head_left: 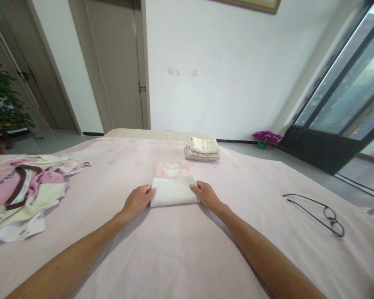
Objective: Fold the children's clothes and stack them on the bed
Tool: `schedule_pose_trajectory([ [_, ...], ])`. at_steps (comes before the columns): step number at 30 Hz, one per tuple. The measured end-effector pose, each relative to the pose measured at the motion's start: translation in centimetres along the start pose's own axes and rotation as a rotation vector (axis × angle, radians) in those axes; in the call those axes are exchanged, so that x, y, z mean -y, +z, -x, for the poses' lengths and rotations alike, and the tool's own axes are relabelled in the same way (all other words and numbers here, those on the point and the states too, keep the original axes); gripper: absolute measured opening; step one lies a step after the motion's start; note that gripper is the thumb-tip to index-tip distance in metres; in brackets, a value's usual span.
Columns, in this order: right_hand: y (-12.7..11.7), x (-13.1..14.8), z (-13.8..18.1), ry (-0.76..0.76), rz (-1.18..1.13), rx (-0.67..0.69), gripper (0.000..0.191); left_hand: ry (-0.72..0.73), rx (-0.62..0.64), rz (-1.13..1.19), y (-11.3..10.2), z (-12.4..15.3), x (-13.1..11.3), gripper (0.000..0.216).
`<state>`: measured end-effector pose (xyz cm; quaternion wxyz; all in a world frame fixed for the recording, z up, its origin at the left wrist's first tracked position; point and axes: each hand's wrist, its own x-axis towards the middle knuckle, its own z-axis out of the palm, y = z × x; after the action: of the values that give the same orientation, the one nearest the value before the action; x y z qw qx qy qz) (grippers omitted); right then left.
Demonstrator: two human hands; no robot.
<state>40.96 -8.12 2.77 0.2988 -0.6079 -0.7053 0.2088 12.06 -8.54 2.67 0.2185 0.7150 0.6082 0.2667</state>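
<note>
Head view: one picture, looking down over a bed (187, 249) with a pale pink sheet.
Folded cloth (173, 192): a small, neat, white bundle, wider than it is deep, with smooth soft edges. A pink piece with a white collar shows just behind it.
Where it is: flat on the bed, in the middle, between the two hands.
Left hand (139, 199): at the left end of the folded cloth, fingers curled and gripping that end.
Right hand (206, 194): at the right end, fingers curled and gripping that end.
Stack of folded clothes (203, 149): cream on top, light purple below, farther back on the bed.
Pile of loose clothes (21, 195): pink, cream and brown, messy, far to the left.
Glasses (318, 211): thin and dark, lying open, well off to the right.
Purple flowers (267, 138): on the floor by the wall.
</note>
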Motion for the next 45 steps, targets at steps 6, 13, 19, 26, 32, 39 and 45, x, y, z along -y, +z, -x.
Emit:
schedule_pose_trajectory([
  [6,0.3,0.9,0.0,0.114,0.189,-0.063,0.03,-0.064,0.011,-0.23,-0.8,-0.1,-0.7,0.026],
  [13,0.3,0.8,0.3,0.132,0.228,-0.102,0.039,-0.066,-0.068,-0.144,-0.4,-0.2,0.0,0.04],
  [19,0.5,0.4,0.2,0.128,0.279,-0.096,0.038,-0.086,-0.083,-0.135,-0.2,-0.6,0.4,0.034],
  [26,1.2,0.2,0.5,0.144,0.179,-0.245,0.03,-0.013,-0.172,-0.178,-0.4,-0.3,0.1,0.018],
  [32,1.3,0.3,0.5,0.148,0.182,-0.244,0.016,0.056,-0.102,-0.37,-1.0,-0.3,-0.8,0.028],
  [39,1.2,0.7,0.6,0.199,0.146,-0.219,0.024,-0.018,-0.05,-0.461,-1.1,-0.6,-2.2,0.039],
  [45,1.0,1.2,0.2,0.261,0.134,-0.194,0.03,-0.091,-0.009,-0.424,-0.6,-1.2,-2.8,0.031],
])
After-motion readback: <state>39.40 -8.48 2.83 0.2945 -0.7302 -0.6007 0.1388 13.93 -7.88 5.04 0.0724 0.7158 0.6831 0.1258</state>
